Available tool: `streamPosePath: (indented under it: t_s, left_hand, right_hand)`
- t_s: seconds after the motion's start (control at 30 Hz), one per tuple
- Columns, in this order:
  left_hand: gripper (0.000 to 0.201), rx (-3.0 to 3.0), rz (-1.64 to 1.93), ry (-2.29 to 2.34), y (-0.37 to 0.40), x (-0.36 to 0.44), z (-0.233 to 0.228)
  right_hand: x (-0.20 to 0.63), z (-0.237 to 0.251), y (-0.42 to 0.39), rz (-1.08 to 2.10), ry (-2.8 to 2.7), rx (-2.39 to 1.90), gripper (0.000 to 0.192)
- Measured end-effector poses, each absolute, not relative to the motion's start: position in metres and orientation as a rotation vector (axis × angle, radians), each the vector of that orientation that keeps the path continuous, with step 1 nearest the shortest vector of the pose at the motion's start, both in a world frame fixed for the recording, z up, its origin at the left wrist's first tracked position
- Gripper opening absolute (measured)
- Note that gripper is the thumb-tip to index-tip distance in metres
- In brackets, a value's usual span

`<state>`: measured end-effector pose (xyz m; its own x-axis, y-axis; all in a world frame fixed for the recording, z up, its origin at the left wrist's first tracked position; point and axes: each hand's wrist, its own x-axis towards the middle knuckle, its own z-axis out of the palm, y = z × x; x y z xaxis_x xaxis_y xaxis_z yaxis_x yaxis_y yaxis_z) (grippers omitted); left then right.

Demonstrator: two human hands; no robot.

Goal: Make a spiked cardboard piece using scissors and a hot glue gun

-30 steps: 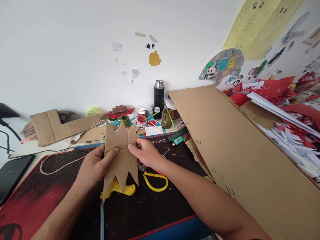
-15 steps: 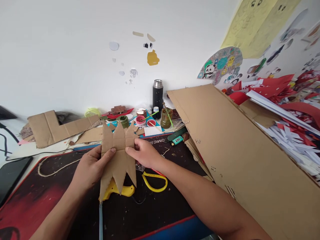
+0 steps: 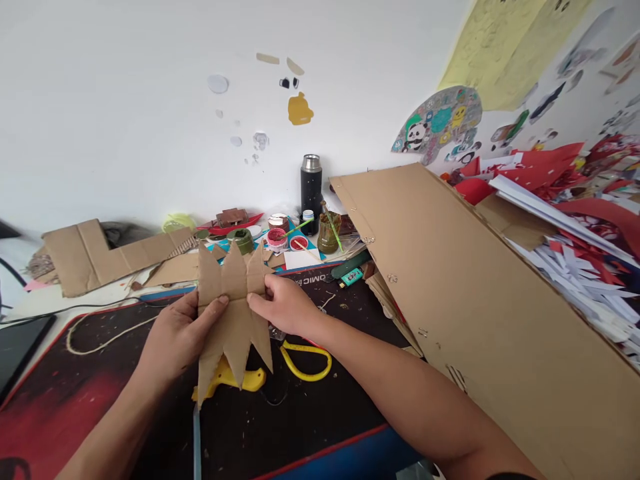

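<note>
Between both hands stands a piece of brown cardboard [image 3: 235,320], cut into pointed zigzag teeth along its top and bottom edges, with a crease across its middle. My left hand [image 3: 183,327] grips its left edge, thumb on the near face and fingers behind. On the right edge, my right hand [image 3: 280,303] pinches it the same way; the fingers behind are hidden. Partly covered by the lower teeth lies a yellow tool [image 3: 250,380], perhaps a glue gun, with a pale blue stick [image 3: 197,443] below it. Yellow-handled scissors [image 3: 306,377] rest under my right wrist.
A large cardboard sheet [image 3: 480,320] leans across the right side. Paint jars [image 3: 277,238], brushes and a black thermos [image 3: 311,190] stand at the back. An L-shaped cardboard piece [image 3: 85,260] and a string [image 3: 100,343] lie left. Paper scraps [image 3: 565,257] pile up at far right.
The view has shifted slightly, so most things appear a little further left and higher. Both hands keep the same hold on the cardboard.
</note>
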<state>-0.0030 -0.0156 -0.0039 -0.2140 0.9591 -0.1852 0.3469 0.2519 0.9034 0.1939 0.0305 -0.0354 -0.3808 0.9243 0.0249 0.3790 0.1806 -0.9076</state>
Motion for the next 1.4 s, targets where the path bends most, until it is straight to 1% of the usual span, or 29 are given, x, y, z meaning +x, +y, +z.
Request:
streamPosePath:
  t_s: [0.1,0.17,0.23,0.37,0.53,0.73,1.0,1.27,1.4]
  left_hand:
    - [0.068,1.293,0.970,1.814,-0.016,0.002,-0.008]
    - [0.063,1.304,0.985,1.840,-0.016,0.004,-0.009]
    - [0.062,1.228,1.008,1.770,-0.016,0.005,-0.010]
    - [0.065,1.058,1.023,1.572,-0.017,0.003,-0.009]
    - [0.061,1.079,1.023,1.481,-0.017,0.000,-0.007]
    - [0.070,1.104,0.994,1.522,-0.017,-0.006,-0.008]
    - [0.072,1.174,0.962,1.570,-0.015,-0.008,-0.003]
    - [0.073,1.164,0.964,1.575,-0.016,-0.006,0.001]
    - [0.073,1.158,0.962,1.564,-0.015,-0.008,-0.003]
  right_hand:
    - [0.194,-0.035,0.032,1.105,-1.875,-1.285,0.026]
    - [0.194,-0.036,0.033,1.135,-1.849,-1.264,0.020]
    - [0.194,-0.036,0.033,1.204,-1.801,-1.201,0.013]
    - [0.196,-0.033,0.032,1.301,-1.714,-1.084,0.011]
    - [0.200,-0.027,0.032,1.343,-1.654,-1.058,0.012]
    - [0.199,-0.030,0.031,1.388,-1.696,-1.080,0.011]
    - [0.198,-0.034,0.031,1.438,-1.718,-1.110,0.011]
    - [0.196,-0.034,0.031,1.619,-1.630,-1.062,0.010]
    - [0.195,-0.037,0.032,1.603,-1.644,-1.077,0.011]
